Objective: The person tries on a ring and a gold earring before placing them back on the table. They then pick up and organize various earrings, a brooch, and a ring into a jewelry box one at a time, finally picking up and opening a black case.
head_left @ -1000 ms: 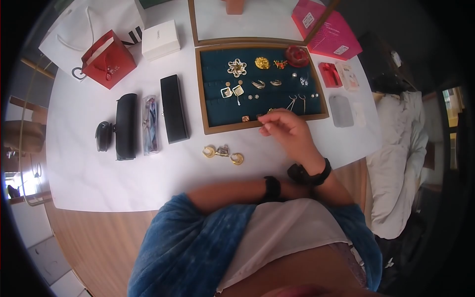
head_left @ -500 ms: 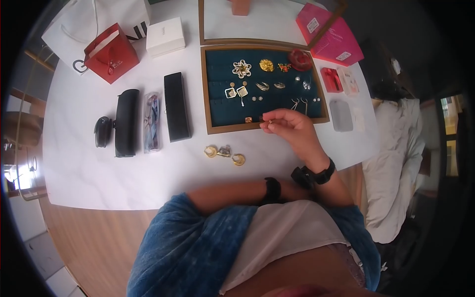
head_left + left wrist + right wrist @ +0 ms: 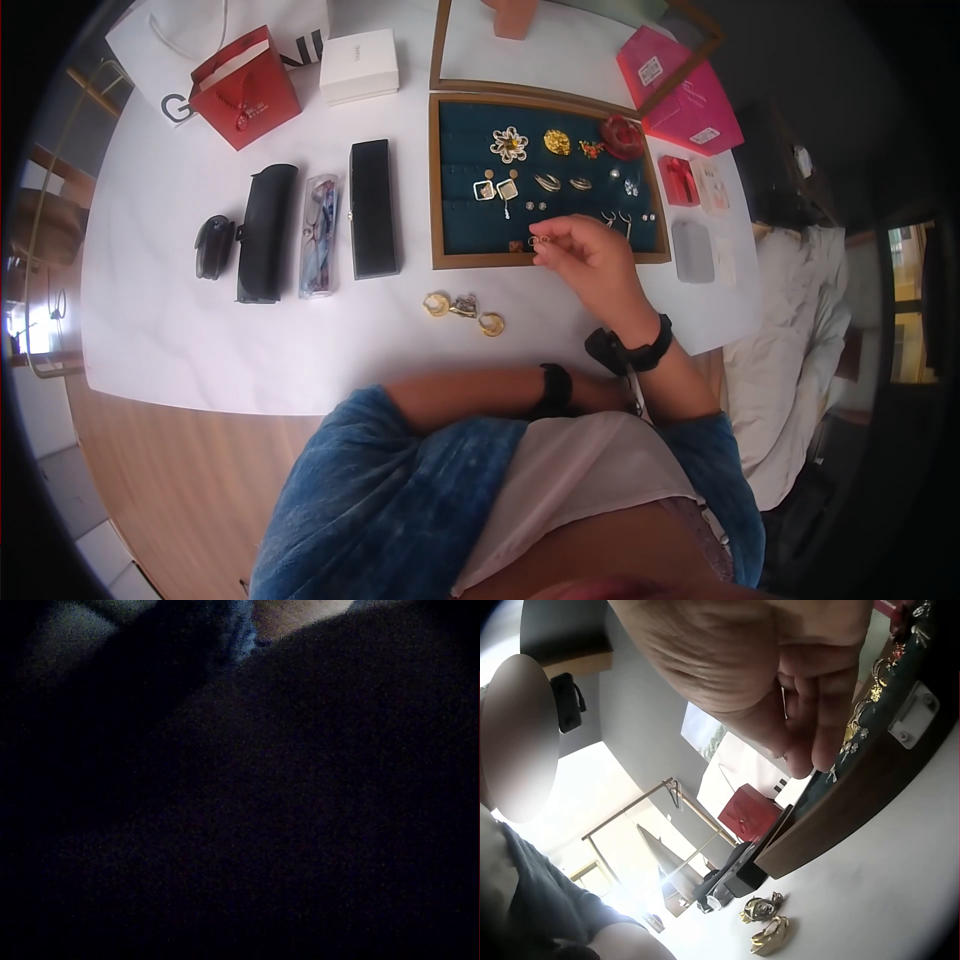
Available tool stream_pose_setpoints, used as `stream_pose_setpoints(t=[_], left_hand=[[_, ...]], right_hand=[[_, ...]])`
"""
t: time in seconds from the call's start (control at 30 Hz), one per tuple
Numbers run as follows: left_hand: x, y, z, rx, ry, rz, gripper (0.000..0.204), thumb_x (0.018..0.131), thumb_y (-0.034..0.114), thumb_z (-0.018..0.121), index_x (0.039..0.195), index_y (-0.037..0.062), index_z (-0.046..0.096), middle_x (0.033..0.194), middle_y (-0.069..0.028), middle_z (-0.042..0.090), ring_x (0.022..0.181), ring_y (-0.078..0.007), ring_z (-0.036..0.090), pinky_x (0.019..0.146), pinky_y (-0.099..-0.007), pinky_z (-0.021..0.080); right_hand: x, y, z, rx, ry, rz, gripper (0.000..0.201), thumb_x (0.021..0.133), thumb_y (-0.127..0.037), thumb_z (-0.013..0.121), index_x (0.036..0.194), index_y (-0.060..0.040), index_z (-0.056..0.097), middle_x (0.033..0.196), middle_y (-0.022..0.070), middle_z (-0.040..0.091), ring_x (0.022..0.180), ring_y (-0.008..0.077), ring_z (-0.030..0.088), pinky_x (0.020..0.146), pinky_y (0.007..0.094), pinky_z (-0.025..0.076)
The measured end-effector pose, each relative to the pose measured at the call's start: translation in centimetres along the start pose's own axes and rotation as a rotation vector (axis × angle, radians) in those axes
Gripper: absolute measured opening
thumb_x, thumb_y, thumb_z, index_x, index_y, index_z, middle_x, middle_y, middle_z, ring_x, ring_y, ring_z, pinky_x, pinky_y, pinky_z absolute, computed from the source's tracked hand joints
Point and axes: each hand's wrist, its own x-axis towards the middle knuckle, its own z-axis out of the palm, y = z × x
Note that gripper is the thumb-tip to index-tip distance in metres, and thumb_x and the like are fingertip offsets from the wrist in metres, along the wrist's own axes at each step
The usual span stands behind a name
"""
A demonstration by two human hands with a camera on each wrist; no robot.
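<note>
In the head view, my right hand (image 3: 598, 268) is over the front edge of the wooden jewelry tray (image 3: 560, 258), with thumb and index finger pinching a small metallic piece (image 3: 541, 240). The right wrist view shows this hand (image 3: 765, 667) from below, its fingers bent together near the tray's rim (image 3: 817, 832). Rows of earrings and brooches lie on the tray's dark green lining (image 3: 465, 225). Of my left hand (image 3: 598, 391), only a part beyond the wristband shows, the rest being hidden beneath the right forearm; the left wrist view is almost black.
Gold hoop earrings (image 3: 491, 324) and a silver-toned piece (image 3: 464, 305) lie before the tray. Left of it are a long black box (image 3: 374, 210), a clear case (image 3: 320, 235) and a black case (image 3: 268, 235). A red bag (image 3: 245, 90) and white box (image 3: 360, 66) stand behind.
The head view has shifted, so the tray appears farther right. My right hand remains at the tray's front edge, and the small piece between its fingertips shows more plainly.
</note>
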Motion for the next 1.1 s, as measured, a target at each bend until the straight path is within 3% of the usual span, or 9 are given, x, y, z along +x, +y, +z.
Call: stream_pose_setpoints(t=[0.07,0.17,0.27,0.37,0.47,0.67,0.97,1.07,1.1], left_hand=[[0.3,-0.2,-0.3,0.078,-0.046,0.019,0.039,0.108,0.024,0.056,0.130,-0.0039,0.071,0.139,-0.0263,0.069,0.130,-0.0348,0.065,0.114,-0.0460,0.047],[0.5,-0.8,0.2,-0.003,-0.061,-0.171,0.041,0.107,0.027,0.057,0.130,-0.0037,0.072,0.136,-0.0262,0.070,0.128,-0.0363,0.067,0.112,-0.0472,0.048],[0.7,-0.7,-0.4,0.027,-0.169,-0.196,0.044,0.111,0.030,0.054,0.140,-0.0023,0.062,0.137,-0.0251,0.067,0.128,-0.0347,0.063,0.113,-0.0454,0.045],[0.2,0.1,-0.3,0.060,-0.078,-0.177,0.042,0.108,0.029,0.055,0.127,-0.0036,0.072,0.132,-0.0264,0.072,0.125,-0.0386,0.068,0.108,-0.0487,0.049],[0.6,-2.1,0.5,0.050,-0.026,-0.116,0.043,0.109,0.030,0.054,0.126,-0.0039,0.072,0.131,-0.0262,0.072,0.124,-0.0374,0.068,0.108,-0.0475,0.049],[0.9,-1.2,-0.4,0.045,-0.159,-0.152,0.043,0.109,0.031,0.056,0.135,-0.0018,0.065,0.134,-0.0237,0.069,0.124,-0.0349,0.066,0.107,-0.0470,0.048],[1.4,-2.4,0.0,0.116,-0.150,-0.070,0.039,0.109,0.027,0.055,0.130,-0.0045,0.066,0.130,-0.0254,0.070,0.123,-0.0353,0.068,0.108,-0.0463,0.050],[1.6,-3.1,0.6,0.108,-0.092,-0.038,0.043,0.106,0.027,0.055,0.126,-0.0069,0.072,0.128,-0.0262,0.073,0.120,-0.0350,0.071,0.105,-0.0458,0.051],[1.6,-2.9,0.5,0.113,-0.104,-0.042,0.043,0.106,0.027,0.055,0.126,-0.0071,0.072,0.128,-0.0261,0.074,0.119,-0.0349,0.071,0.105,-0.0459,0.052]], right_hand=[[0.6,-0.3,0.0,-0.047,-0.011,0.009,0.021,0.102,0.000,0.068,0.122,0.0006,0.073,0.103,0.0045,0.071,0.092,0.0130,0.074,0.082,0.0267,0.060],[2.0,-0.1,0.1,-0.242,-0.016,-0.059,0.020,0.102,0.000,0.068,0.121,-0.0012,0.074,0.103,0.0054,0.071,0.087,0.0127,0.073,0.078,0.0264,0.060],[3.5,0.2,0.6,-0.392,-0.014,-0.145,0.019,0.101,0.001,0.068,0.119,-0.0014,0.074,0.103,0.0058,0.071,0.082,0.0127,0.072,0.077,0.0263,0.060],[4.4,0.4,1.8,-0.174,-0.007,-0.086,0.014,0.101,-0.001,0.066,0.114,-0.0009,0.073,0.099,0.0072,0.070,0.079,0.0154,0.072,0.069,0.0279,0.056],[4.9,0.6,2.1,-0.221,-0.024,-0.106,0.014,0.101,-0.001,0.067,0.113,-0.0008,0.073,0.094,0.0065,0.071,0.077,0.0152,0.073,0.068,0.0275,0.057],[4.9,0.5,1.9,-0.022,-0.048,0.139,0.016,0.103,-0.006,0.070,0.118,-0.0022,0.074,0.102,0.0054,0.077,0.079,0.0078,0.071,0.060,0.0200,0.052],[5.2,0.2,0.9,0.271,-0.026,0.320,0.025,0.103,-0.016,0.072,0.120,0.0015,0.074,0.104,0.0052,0.078,0.071,0.0064,0.065,0.057,0.0208,0.050],[5.3,0.6,0.8,0.276,-0.032,0.332,0.020,0.103,-0.014,0.073,0.118,-0.0015,0.074,0.103,0.0039,0.078,0.074,0.0071,0.066,0.063,0.0227,0.052],[5.4,1.1,0.9,0.187,0.000,0.237,0.018,0.102,-0.013,0.073,0.117,-0.0023,0.074,0.103,0.0031,0.077,0.075,0.0075,0.066,0.065,0.0235,0.053]])
